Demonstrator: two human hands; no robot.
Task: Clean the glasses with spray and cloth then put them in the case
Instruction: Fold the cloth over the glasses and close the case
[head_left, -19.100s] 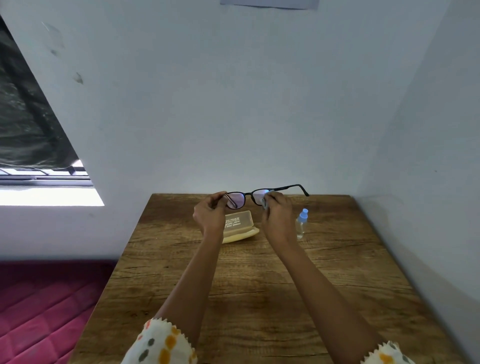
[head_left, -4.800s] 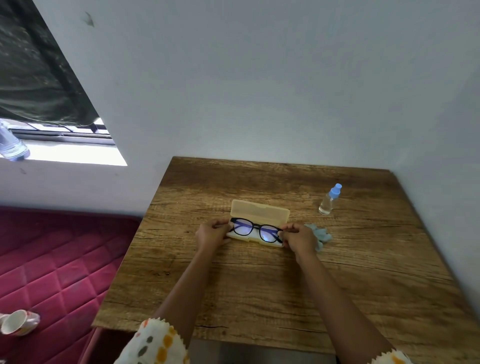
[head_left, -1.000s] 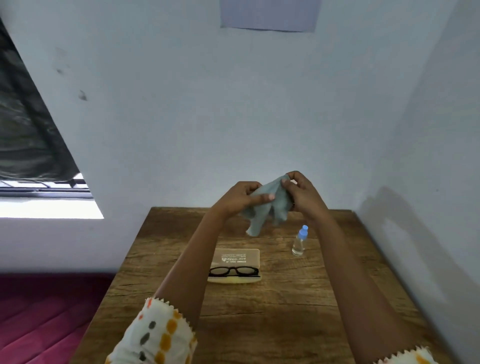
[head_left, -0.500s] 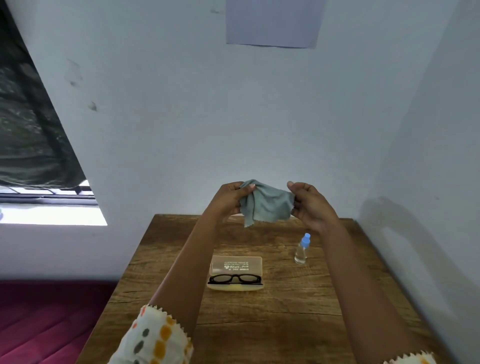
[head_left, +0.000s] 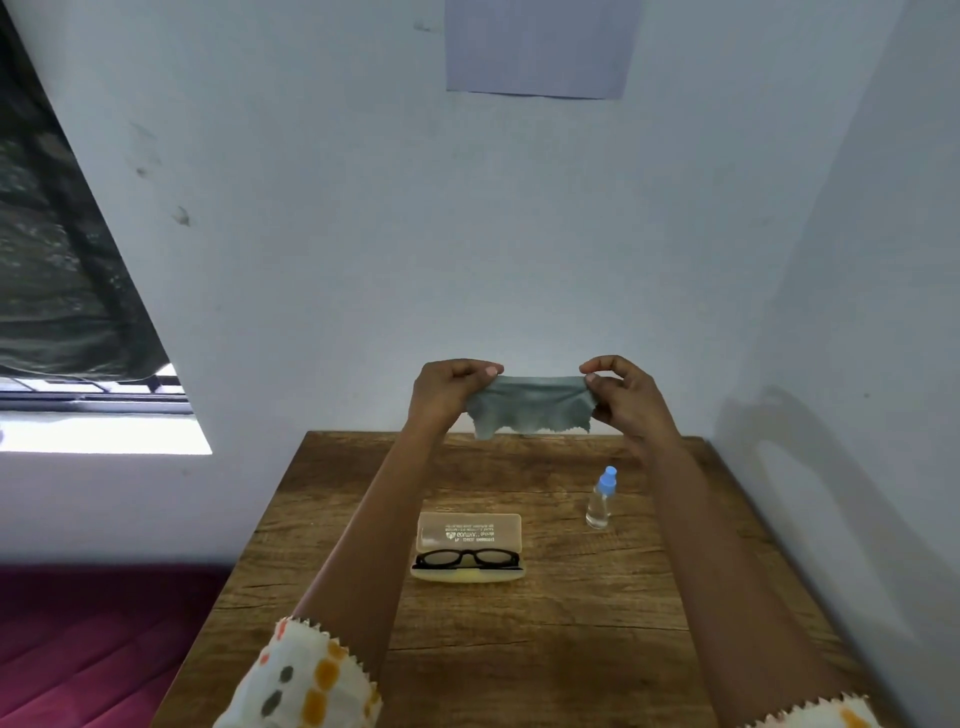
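Observation:
The black-framed glasses (head_left: 467, 559) lie folded in the open pale yellow case (head_left: 468, 574), whose lid (head_left: 468, 532) lies back flat on the wooden table (head_left: 519, 649). High above the table, a grey-green cloth (head_left: 530, 405) is stretched out flat between both hands. My left hand (head_left: 447, 389) pinches its left corner and my right hand (head_left: 621, 395) pinches its right corner. A small clear spray bottle (head_left: 600, 501) with a blue cap stands upright to the right of the case.
White walls close in the table at the back and right. A sheet of paper (head_left: 540, 47) hangs on the back wall. A window (head_left: 78, 322) and a red quilted surface (head_left: 93, 639) are to the left of the table.
My hands have moved apart and pulled the bunched cloth out into a flat strip. The glasses, case and bottle have stayed in place since a second ago.

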